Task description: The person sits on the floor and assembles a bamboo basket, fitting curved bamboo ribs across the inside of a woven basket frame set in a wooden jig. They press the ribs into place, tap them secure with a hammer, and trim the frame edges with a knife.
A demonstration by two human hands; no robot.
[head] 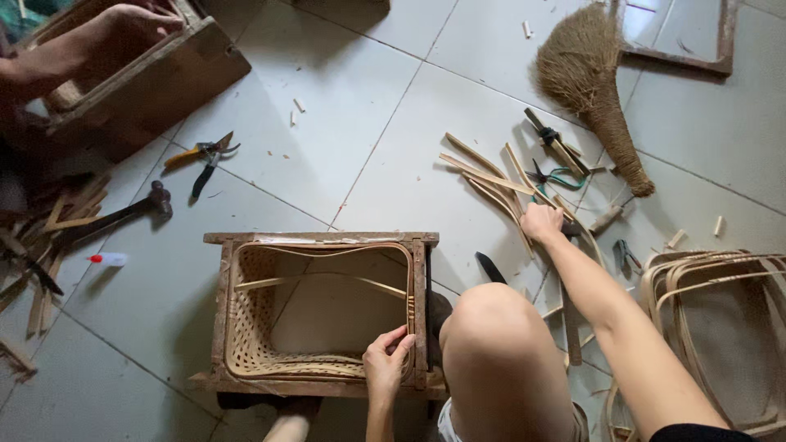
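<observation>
left hand pinches the near rim of the woven bamboo basket, which sits inside a wooden mould frame on the tiled floor. right hand is closed over bamboo strips near a broom. basket looks light, springy, thin-walled; best held at the stiffer rim.

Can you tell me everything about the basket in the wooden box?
The basket is pale tan and looks woven from thin bamboo or cane strips, with an open lattice wall. It is rectangular with rounded corners and sits snugly inside a worn wooden frame on the tiled floor. Its bottom is open, so tile shows through. A thin bent strip spans its inside. The left hand grips its near rim by the frame.
</observation>
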